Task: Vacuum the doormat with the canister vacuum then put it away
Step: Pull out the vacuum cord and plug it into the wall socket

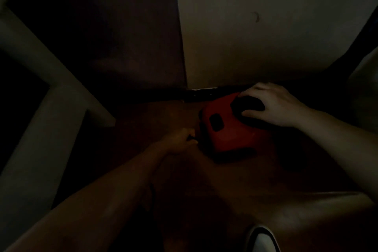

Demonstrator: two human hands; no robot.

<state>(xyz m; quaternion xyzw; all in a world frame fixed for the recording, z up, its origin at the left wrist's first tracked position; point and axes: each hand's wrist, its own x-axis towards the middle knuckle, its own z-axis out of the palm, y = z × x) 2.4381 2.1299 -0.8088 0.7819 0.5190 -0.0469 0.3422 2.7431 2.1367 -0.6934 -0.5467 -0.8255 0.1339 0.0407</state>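
Observation:
The scene is very dark. A red canister vacuum (229, 129) sits on the brown floor near the foot of a pale wall. My right hand (272, 106) grips the black handle on the vacuum's top, fingers curled round it. My left hand (180, 141) is at the vacuum's left end and pinches something small and dark there; what it is cannot be made out. No doormat can be made out in the dark.
A pale wall or door panel (266, 26) rises straight ahead, a dark brown panel (122, 26) to its left. A light frame or furniture leg (51, 88) stands at the left. A white shoe tip (262, 239) shows at the bottom.

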